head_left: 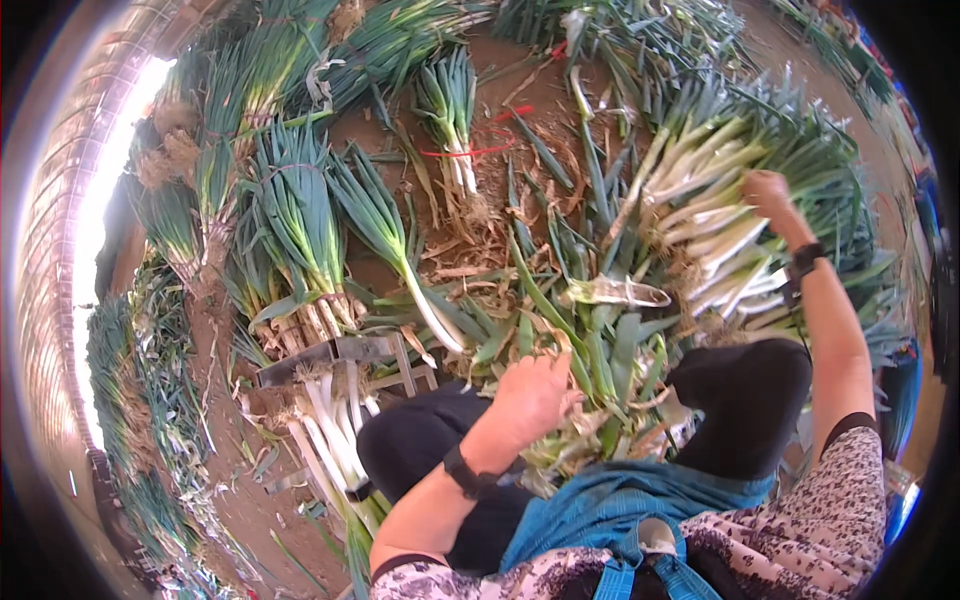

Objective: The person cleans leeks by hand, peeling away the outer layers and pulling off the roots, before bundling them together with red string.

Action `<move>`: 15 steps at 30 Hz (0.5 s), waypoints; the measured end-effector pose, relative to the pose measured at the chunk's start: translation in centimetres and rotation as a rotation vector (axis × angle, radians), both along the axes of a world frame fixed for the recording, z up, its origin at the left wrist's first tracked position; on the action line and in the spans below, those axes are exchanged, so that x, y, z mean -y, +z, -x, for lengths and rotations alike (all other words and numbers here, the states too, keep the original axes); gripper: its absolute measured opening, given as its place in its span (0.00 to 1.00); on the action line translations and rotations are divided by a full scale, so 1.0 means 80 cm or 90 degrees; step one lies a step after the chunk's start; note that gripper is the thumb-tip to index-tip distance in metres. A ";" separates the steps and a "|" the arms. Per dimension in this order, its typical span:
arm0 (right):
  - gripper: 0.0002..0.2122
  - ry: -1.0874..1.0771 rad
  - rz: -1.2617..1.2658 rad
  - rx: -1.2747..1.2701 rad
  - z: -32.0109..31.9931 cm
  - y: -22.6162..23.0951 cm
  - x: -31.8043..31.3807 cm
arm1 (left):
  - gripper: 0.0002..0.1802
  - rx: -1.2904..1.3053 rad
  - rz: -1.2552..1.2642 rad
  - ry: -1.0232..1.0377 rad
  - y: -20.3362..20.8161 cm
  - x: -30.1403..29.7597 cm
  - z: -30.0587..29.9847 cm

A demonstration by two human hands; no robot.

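Observation:
My right hand (768, 195) reaches into a large pile of green onions (715, 225) on the right, fingers closed around a stalk where white turns to green. My left hand (535, 392) hangs above the trimmed leaves (600, 370) between my knees. Its fingers are curled together, and whatever they may hold is hidden. One clean green onion (425, 300) lies just beyond my left hand, its white end towards me. A tied bunch of green onions (458, 130) lies farther off, with a red tie (480, 152) around it.
On the left, a thick bundle of green onions (300, 210) leans by a metal-edged stand (335, 352). White peeled stalks (328, 425) lie beside my left knee. More bundles (270, 60) line the far left. Dry peelings (470, 255) cover the dirt floor ahead.

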State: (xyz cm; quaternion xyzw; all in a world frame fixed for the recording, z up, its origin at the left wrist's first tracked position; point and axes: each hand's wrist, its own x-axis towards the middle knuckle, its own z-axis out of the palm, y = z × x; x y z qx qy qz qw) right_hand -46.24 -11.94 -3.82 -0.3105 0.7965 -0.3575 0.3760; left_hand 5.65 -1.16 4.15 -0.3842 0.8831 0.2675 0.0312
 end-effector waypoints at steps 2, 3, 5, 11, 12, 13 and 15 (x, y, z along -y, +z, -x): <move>0.16 0.220 0.023 0.014 -0.120 -0.039 0.058 | 0.30 -0.042 0.064 0.009 -0.014 0.016 -0.007; 0.16 0.298 0.044 0.085 -0.170 -0.070 0.082 | 0.31 0.013 0.072 0.035 -0.006 0.022 -0.005; 0.16 0.354 -0.087 -0.127 -0.290 -0.122 0.135 | 0.32 0.021 0.016 0.067 0.012 0.029 -0.012; 0.28 0.397 0.085 -0.235 -0.514 -0.233 0.262 | 0.30 -0.101 -0.061 0.089 0.045 0.068 -0.048; 0.35 0.417 0.190 -0.297 -0.532 -0.242 0.284 | 0.30 -0.095 -0.072 0.097 0.043 0.075 -0.055; 0.38 0.454 0.117 -0.374 -0.541 -0.241 0.310 | 0.30 -0.086 -0.090 0.120 0.025 0.084 -0.066; 0.43 0.495 0.069 -0.509 -0.548 -0.231 0.367 | 0.30 -0.057 -0.115 0.187 0.027 0.097 -0.072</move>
